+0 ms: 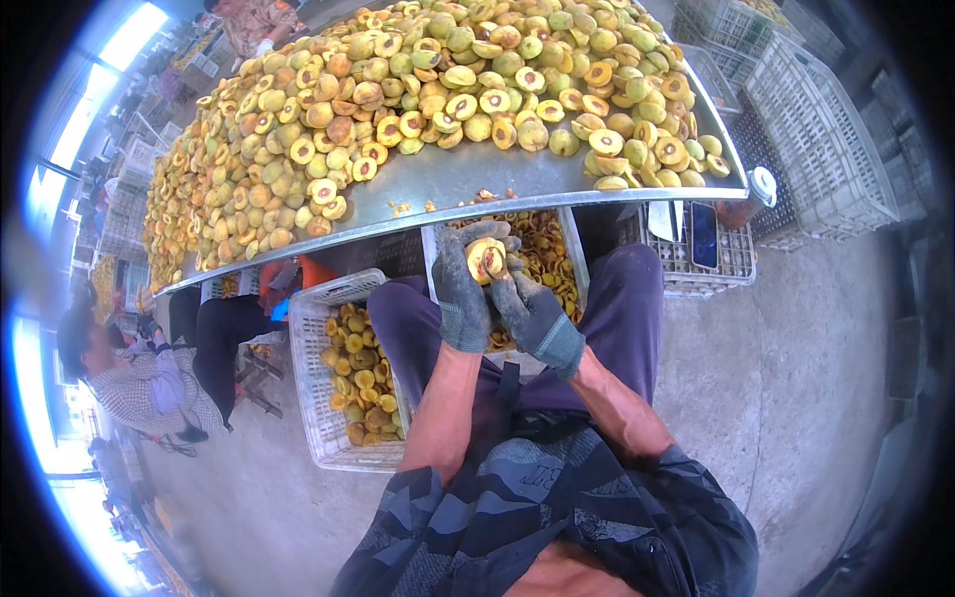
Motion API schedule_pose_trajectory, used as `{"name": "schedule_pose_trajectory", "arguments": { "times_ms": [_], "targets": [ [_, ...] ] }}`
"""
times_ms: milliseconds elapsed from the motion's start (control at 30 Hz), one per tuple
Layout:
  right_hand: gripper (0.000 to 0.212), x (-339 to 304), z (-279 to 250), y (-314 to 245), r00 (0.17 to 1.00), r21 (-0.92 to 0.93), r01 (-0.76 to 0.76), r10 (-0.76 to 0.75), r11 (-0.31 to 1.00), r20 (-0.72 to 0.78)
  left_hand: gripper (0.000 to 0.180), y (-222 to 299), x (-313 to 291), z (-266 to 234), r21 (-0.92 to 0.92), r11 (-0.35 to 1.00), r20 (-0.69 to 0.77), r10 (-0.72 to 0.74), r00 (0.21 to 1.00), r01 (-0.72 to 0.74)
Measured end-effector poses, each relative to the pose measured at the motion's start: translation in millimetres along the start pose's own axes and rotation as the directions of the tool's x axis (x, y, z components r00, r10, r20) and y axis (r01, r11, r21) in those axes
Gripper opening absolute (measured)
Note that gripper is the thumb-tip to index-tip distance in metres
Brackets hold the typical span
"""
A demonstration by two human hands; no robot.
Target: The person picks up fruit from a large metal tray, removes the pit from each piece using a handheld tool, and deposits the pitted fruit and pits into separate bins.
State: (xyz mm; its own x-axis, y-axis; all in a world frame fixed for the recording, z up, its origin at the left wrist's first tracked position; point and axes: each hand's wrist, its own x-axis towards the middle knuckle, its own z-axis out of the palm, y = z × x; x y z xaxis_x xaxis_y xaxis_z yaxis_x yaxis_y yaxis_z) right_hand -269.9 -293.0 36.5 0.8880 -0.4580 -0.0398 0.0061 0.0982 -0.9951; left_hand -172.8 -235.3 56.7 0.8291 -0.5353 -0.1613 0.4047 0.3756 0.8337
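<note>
Both my hands wear dark grey work gloves and meet in front of the metal table's near edge. My left hand (462, 297) is closed around a halved peach (486, 260), its cut face and brown stone cavity turned up. Against the fruit's right and lower side, my right hand (538, 320) has its fingers bent inward. Whatever those fingers grip is hidden. Beneath my hands, between my knees, stands a white plastic crate (580, 267) with yellow-brown fruit pieces in it. A large heap of whole and halved peaches (428, 85) covers most of the table (448, 179).
Left of my legs is another white crate (306, 393) of fruit halves. A phone (703, 236) lies on a crate at right, near a lidded jar (760, 187). Stacked crates (821, 134) stand farther right. A seated person (164, 383) is at left; another (254, 25) stands beyond the heap.
</note>
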Motion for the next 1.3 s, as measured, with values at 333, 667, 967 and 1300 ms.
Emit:
{"name": "schedule_pose_trajectory", "arguments": {
  "times_ms": [333,667,967,1300],
  "targets": [
    [0.034,0,-3,16,0.999,-0.039,0.043,-0.041,0.998,0.035,0.055,15,-9,15,0.274,0.95,0.016,0.151,0.988,-0.15],
    [0.037,-4,-10,-14,0.886,0.233,-0.407,0.319,0.883,0.336,0.055,19,-4,4,0.375,0.883,0.191,0.225,0.956,-0.282],
    [0.04,1,-17,32,0.726,0.543,-0.632,0.177,0.554,0.665,0.058,-4,17,-26,0.058,0.998,0.323,-0.006,0.946,-0.013],
    [0.046,3,-17,33,0.769,0.635,-0.616,0.18,0.466,0.614,0.044,-6,35,-72,-0.045,0.996,-0.189,0.063,0.98,-0.072]
  ]
}}
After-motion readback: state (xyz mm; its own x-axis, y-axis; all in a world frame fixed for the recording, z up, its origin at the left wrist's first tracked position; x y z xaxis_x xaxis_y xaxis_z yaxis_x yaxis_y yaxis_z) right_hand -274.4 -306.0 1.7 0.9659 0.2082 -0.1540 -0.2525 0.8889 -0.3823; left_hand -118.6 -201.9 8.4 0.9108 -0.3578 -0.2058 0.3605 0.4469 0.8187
